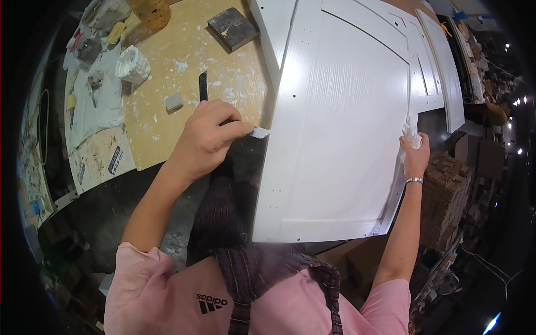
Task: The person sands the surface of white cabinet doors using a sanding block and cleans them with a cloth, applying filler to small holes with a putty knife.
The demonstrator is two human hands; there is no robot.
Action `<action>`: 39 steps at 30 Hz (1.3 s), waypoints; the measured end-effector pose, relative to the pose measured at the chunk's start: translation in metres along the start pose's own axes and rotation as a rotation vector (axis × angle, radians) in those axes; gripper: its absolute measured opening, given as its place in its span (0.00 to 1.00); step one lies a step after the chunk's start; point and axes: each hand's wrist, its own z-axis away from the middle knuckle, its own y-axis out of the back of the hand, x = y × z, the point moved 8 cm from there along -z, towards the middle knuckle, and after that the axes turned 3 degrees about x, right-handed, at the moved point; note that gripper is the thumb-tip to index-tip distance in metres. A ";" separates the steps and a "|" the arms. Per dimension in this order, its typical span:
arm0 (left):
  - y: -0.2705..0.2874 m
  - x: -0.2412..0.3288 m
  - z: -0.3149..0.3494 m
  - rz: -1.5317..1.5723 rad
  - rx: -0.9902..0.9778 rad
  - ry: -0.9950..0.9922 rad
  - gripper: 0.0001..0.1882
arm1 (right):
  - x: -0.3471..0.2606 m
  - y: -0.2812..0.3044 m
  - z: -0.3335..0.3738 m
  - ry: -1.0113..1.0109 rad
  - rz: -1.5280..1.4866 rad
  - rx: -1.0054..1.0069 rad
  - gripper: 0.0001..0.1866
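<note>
To your left, a flat cream-coloured printed sheet or package [103, 159] lies at the near corner of the workbench [184, 72], bearing a small dark slanted label with light marks and smaller dark print beside it. At the bench's far edge stands a round tan container [151, 12] speckled with darker spots. You have no screens or signs in view.

A paint-spattered wooden workbench [184, 84] stands over a dim, dark floor [89, 223].

This is a carpentry workshop: a filler-spattered plywood bench [184, 84], white cabinet door panels [340, 128] laid out for finishing, a sanding block [232, 27], stacked wood offcuts [444, 184].
</note>
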 end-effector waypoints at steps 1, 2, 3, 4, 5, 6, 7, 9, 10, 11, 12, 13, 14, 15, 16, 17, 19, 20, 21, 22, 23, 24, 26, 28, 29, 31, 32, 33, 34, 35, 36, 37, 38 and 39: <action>0.001 0.003 -0.002 -0.011 0.004 -0.013 0.11 | 0.001 0.000 0.000 0.011 0.015 0.002 0.26; 0.002 0.005 -0.003 -0.023 0.007 -0.026 0.11 | 0.002 0.001 -0.001 0.012 0.017 0.003 0.26; 0.003 0.006 -0.002 -0.023 0.008 -0.024 0.11 | 0.002 0.001 0.000 0.011 0.012 0.001 0.26; 0.001 0.007 -0.002 -0.035 -0.024 -0.023 0.11 | 0.002 0.000 0.000 0.011 0.007 -0.002 0.26; 0.000 0.007 -0.001 -0.047 -0.057 -0.022 0.12 | 0.002 0.001 -0.001 0.012 0.007 -0.002 0.26; 0.000 0.006 -0.002 -0.046 -0.056 -0.022 0.12 | 0.002 0.001 0.000 0.009 0.004 -0.005 0.26; 0.003 0.005 -0.003 -0.067 -0.011 -0.020 0.12 | 0.003 0.001 0.000 0.005 0.001 -0.007 0.26; 0.008 0.008 -0.006 -0.087 0.034 -0.020 0.13 | 0.004 0.000 -0.001 0.019 0.016 0.003 0.27; 0.006 0.015 -0.007 -0.086 -0.007 -0.046 0.13 | 0.004 0.001 -0.001 0.033 0.030 0.012 0.28; 0.003 0.020 -0.007 -0.085 -0.049 -0.072 0.13 | 0.006 0.002 -0.001 0.032 0.030 0.013 0.28; 0.002 0.018 -0.007 -0.088 -0.049 -0.070 0.13 | 0.005 0.001 -0.001 0.028 0.040 0.006 0.28; 0.002 0.012 -0.008 -0.110 -0.034 -0.047 0.13 | 0.004 0.001 -0.001 0.023 0.050 -0.002 0.28; 0.003 0.007 -0.008 -0.133 -0.019 -0.025 0.13 | 0.002 0.000 -0.001 0.025 0.048 -0.003 0.28; 0.003 0.008 -0.009 -0.132 -0.019 -0.026 0.13 | 0.002 0.000 0.000 0.019 0.046 -0.003 0.28; 0.005 0.010 -0.011 -0.135 -0.011 -0.027 0.13 | 0.003 0.000 0.001 0.014 0.045 -0.003 0.28; 0.006 0.011 -0.013 -0.138 -0.004 -0.028 0.13 | 0.004 0.001 0.001 0.013 0.046 -0.002 0.28; 0.002 0.013 -0.014 -0.147 -0.006 -0.041 0.12 | 0.004 0.000 0.000 0.006 0.035 0.002 0.28; 0.000 0.013 -0.014 -0.155 -0.010 -0.054 0.12 | 0.003 0.000 0.001 0.008 0.033 0.002 0.28; 0.000 0.009 -0.016 -0.157 -0.008 -0.056 0.12 | 0.004 0.001 0.000 0.000 0.034 0.005 0.28; 0.002 0.002 -0.017 -0.182 0.021 -0.022 0.12 | 0.004 0.002 0.000 -0.008 0.036 0.009 0.27; 0.005 -0.003 -0.018 -0.207 0.049 0.012 0.11 | 0.004 0.002 0.001 -0.006 0.033 0.012 0.27; 0.005 -0.003 -0.019 -0.211 0.056 0.006 0.11 | 0.002 0.002 0.002 -0.004 0.040 0.012 0.27; 0.010 -0.005 -0.019 -0.124 0.136 0.056 0.09 | -0.001 0.003 0.003 0.003 0.041 0.021 0.27; 0.008 -0.007 -0.022 -0.095 0.154 0.058 0.09 | -0.002 0.002 0.003 -0.011 0.069 0.016 0.27; 0.006 -0.008 -0.024 -0.062 0.167 0.063 0.09 | -0.001 0.002 0.002 -0.011 0.076 0.019 0.26; 0.002 -0.015 -0.027 -0.053 0.184 0.075 0.07 | 0.001 0.002 0.001 0.002 0.072 0.028 0.26; 0.001 -0.019 -0.030 -0.040 0.198 0.090 0.06 | 0.001 0.003 0.001 0.012 0.071 0.035 0.26; -0.001 -0.022 -0.031 -0.041 0.202 0.088 0.06 | 0.003 0.002 0.000 0.015 0.070 0.037 0.26; -0.003 -0.025 -0.033 -0.035 0.196 0.100 0.06 | 0.006 0.001 0.000 0.014 0.066 0.032 0.26; -0.005 -0.028 -0.035 -0.030 0.191 0.113 0.06 | 0.008 0.000 -0.001 0.014 0.062 0.027 0.26; -0.006 -0.030 -0.037 -0.031 0.193 0.113 0.06 | 0.008 0.000 0.000 0.016 0.062 0.027 0.26; -0.008 -0.030 -0.039 -0.035 0.192 0.103 0.06 | 0.008 0.000 0.000 0.015 0.059 0.027 0.26; -0.009 -0.031 -0.041 -0.039 0.190 0.093 0.06 | 0.008 0.000 0.001 0.013 0.056 0.027 0.26; -0.009 -0.034 -0.043 -0.038 0.191 0.091 0.06 | 0.009 0.001 0.000 0.014 0.056 0.030 0.26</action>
